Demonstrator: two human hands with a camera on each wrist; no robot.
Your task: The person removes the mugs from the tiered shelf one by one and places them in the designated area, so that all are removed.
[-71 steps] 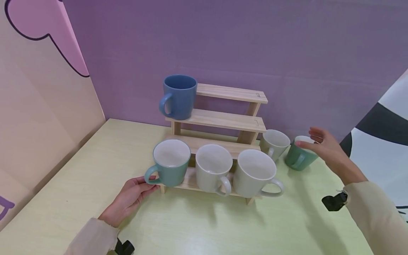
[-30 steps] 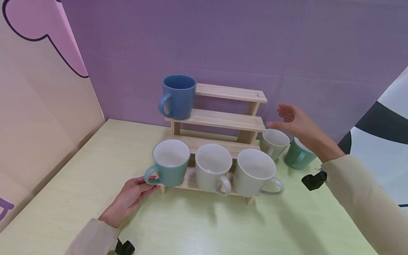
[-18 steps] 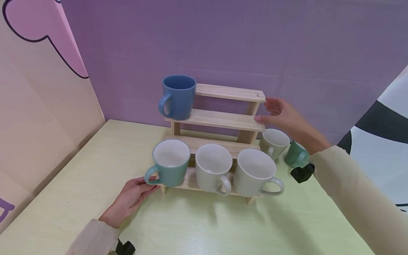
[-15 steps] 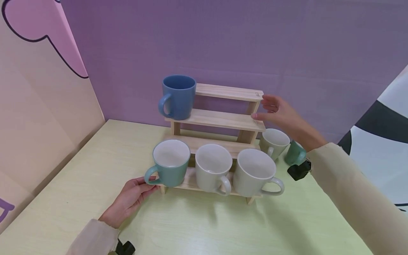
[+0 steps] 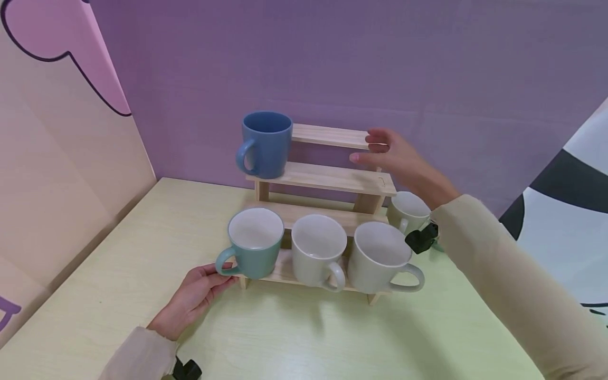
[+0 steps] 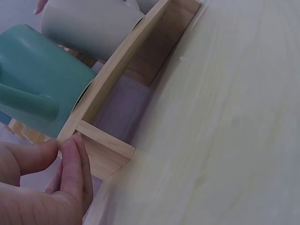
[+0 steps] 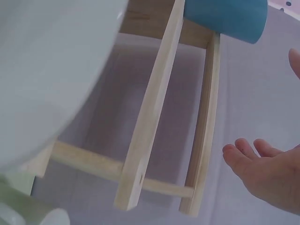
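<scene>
Two-handed, we pinch with our left hand [image 5: 192, 295] the near left corner of the rack [image 5: 334, 178], likely steadying it, while right of the far-left blue mug [image 5: 269, 145] our empty, loose-fingered right hand [image 5: 396, 158] seems at the reaching step, calling for a curl round it.

Both sleeves [image 5: 503, 285] are beige, both wrist devices [image 5: 421, 238] black.

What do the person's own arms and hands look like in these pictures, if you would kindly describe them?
The left hand and right hand are ungloved. The left sleeve and right sleeve are plain beige and reach the wrists. A small, blocky black device shows at each cuff, one on the left, one on the right.
</scene>
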